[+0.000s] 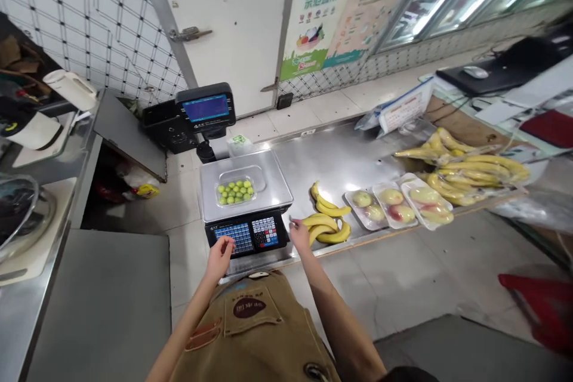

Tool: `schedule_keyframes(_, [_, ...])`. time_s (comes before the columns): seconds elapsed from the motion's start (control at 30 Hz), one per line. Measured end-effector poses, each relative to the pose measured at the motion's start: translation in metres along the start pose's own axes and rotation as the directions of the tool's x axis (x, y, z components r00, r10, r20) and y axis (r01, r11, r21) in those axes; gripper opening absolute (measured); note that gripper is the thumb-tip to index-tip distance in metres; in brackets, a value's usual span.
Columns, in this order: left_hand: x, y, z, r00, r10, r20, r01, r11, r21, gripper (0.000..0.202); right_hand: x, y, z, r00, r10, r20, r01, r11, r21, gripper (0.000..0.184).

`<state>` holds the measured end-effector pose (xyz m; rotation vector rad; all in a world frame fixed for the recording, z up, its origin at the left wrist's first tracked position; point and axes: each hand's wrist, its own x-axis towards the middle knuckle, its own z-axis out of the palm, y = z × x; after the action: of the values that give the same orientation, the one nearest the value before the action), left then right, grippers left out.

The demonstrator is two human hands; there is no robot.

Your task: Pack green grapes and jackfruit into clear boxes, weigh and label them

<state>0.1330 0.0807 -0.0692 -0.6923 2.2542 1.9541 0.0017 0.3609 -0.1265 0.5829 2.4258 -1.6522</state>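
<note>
**Q:** Where does the load sit?

**A:** A clear plastic tray [235, 191] of small green fruit rests on the steel platter [273, 176] of the price-computing scale [246, 236], toward the platter's front left. It lies inside the platter's edges, apparently so that no part of it bears on the counter.

**Q:** State of the hands?

**A:** The left hand [219, 259] is over the blue keypad [239, 237], which faces the operator within easy reach. Its fingers [228, 243] are loosely curled and grip nothing; contact with the keys cannot be confirmed. The right hand [299, 236] is empty, fingers open, off the scale's front right corner and just beside the bananas [324, 230].

**Q:** Clearance?

**A:** Only a narrow strip of the steel counter [326, 161] separates the scale from the bananas, which lie near the counter's front edge. Wrapped peaches [391, 203] continue along that edge. Wider room lies toward the rear edge.
</note>
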Motion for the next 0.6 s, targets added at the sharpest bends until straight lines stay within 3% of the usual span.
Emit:
schedule_keyframes(0.07, [0.001, -0.001, -0.004, 1.0, 0.012, -0.017, -0.013, 1.0, -0.021, 0.046, -0.006, -0.02, -0.012, 0.998, -0.059, -0.012, 0.058, 0.998, -0.031, 0.042])
schedule_keyframes(0.13, [0.003, -0.002, -0.009, 0.999, 0.017, -0.031, -0.018, 0.998, -0.052, 0.045, -0.003, -0.049, -0.01, 0.987, -0.149, 0.059, 0.152, 0.987, -0.044, 0.046])
schedule_keyframes(0.2, [0.004, -0.002, -0.012, 0.999, 0.02, -0.045, -0.024, 0.996, -0.088, 0.045, 0.008, -0.087, 0.013, 0.951, -0.24, 0.194, 0.254, 0.966, -0.049, 0.042])
schedule_keyframes(0.27, [0.005, -0.001, -0.015, 0.998, 0.033, -0.049, -0.038, 0.992, -0.117, 0.044, 0.025, -0.127, 0.052, 0.894, -0.293, 0.34, 0.334, 0.94, -0.068, 0.033])
schedule_keyframes(0.37, [0.005, 0.003, -0.021, 0.997, 0.061, -0.042, -0.067, 0.987, -0.146, 0.042, 0.05, -0.174, 0.115, 0.839, -0.254, 0.482, 0.379, 0.908, -0.181, 0.028])
schedule_keyframes(0.43, [0.003, 0.005, -0.028, 0.996, 0.072, -0.049, -0.079, 0.983, -0.167, 0.043, 0.06, -0.193, 0.144, 0.837, -0.203, 0.508, 0.388, 0.875, -0.29, 0.031])
schedule_keyframes(0.5, [0.0, 0.006, -0.038, 0.994, 0.075, -0.075, -0.088, 0.978, -0.189, 0.045, 0.065, -0.203, 0.157, 0.856, -0.168, 0.488, 0.391, 0.829, -0.401, 0.031])
schedule_keyframes(0.6, [-0.005, 0.003, -0.059, 0.988, 0.067, -0.137, -0.095, 0.973, -0.211, 0.046, 0.069, -0.211, 0.155, 0.896, -0.14, 0.421, 0.373, 0.752, -0.544, 0.03])
